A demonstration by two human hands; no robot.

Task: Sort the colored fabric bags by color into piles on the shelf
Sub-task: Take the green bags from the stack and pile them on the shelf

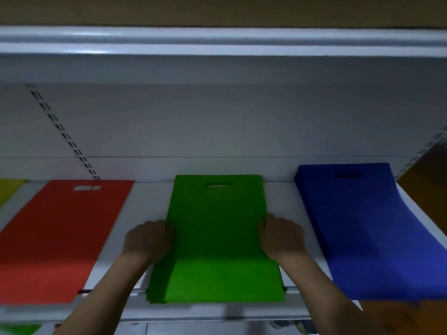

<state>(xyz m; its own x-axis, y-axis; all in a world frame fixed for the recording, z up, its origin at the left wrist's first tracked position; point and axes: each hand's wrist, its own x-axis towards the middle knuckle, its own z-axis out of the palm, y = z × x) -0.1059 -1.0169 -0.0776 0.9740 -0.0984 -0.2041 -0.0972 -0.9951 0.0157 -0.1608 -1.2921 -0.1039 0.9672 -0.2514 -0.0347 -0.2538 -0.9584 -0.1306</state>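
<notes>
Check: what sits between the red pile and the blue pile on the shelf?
The green pile, gripped at its sides by the left hand and right hand; bare shelf strips flank it. Head view.

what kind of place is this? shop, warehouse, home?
Probably a shop or stockroom. White metal shelf with a slotted upright in the back panel, retail-style, and flat stacks of handled bags: red pile, green pile, blue pile.
</notes>
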